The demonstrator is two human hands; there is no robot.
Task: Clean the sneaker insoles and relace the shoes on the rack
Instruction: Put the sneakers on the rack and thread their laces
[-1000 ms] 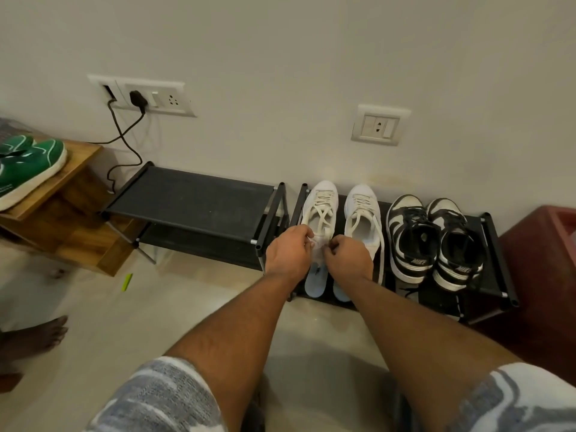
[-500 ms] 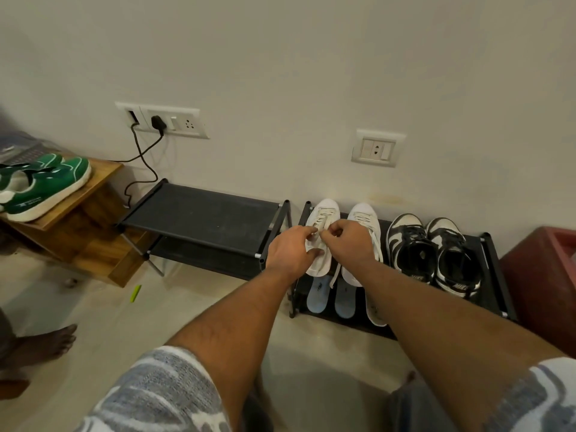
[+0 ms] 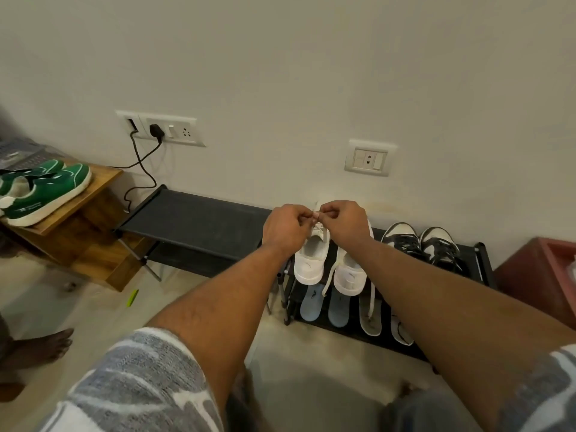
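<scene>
I am observing the relacing step in hand. My left hand [image 3: 285, 229] and right hand [image 3: 343, 222] are meeting above the left white sneaker [image 3: 311, 260]. The fingers of each are curled and pinching the white lace [image 3: 315, 212] drawn up between them. That sneaker is standing on the top shelf of the black shoe rack [image 3: 481, 260], just beside its mate [image 3: 350, 275], where a loose lace is hanging over the shelf edge. Two blue insoles [image 3: 311, 302] are lying on the lower shelf.

In my judgement the next move is calling for even tension on both ends, then a knot. Whether every eyelet is threaded I cannot tell.

Black-and-white sneakers [image 3: 402, 241] are sitting to the right and a second rack [image 3: 193, 226] to the left. Green sneakers [image 3: 46, 188] are resting on a wooden stand [image 3: 99, 182] beyond it, against a pale wall [image 3: 280, 88].
</scene>
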